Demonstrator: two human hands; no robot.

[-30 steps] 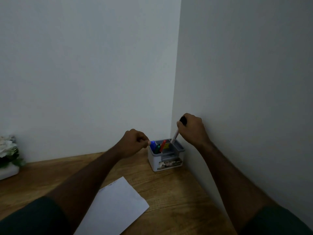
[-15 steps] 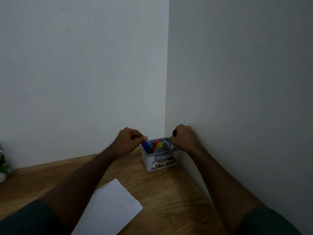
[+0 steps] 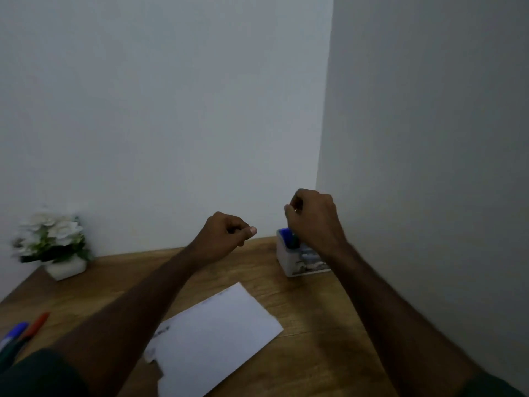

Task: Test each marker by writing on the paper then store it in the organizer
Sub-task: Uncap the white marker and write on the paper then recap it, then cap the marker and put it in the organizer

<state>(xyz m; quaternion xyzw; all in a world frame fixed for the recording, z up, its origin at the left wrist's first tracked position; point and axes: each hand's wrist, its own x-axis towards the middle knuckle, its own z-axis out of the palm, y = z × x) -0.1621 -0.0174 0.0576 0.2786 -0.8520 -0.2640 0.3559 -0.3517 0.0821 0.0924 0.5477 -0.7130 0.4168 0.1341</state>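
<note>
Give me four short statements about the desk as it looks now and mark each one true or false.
1. The organizer stands in the corner by the right wall. True.
2. The sheet of paper lies inside the organizer. False: it lies flat on the desk.
3. Markers lie at the desk's left edge. True.
4. The left hand holds the flower pot. False: the pot stands apart, far to its left.

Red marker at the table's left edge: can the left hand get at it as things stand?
Probably yes. The left hand holds nothing visible, and bare table lies between it and the red marker; only its forward end shows.
</note>
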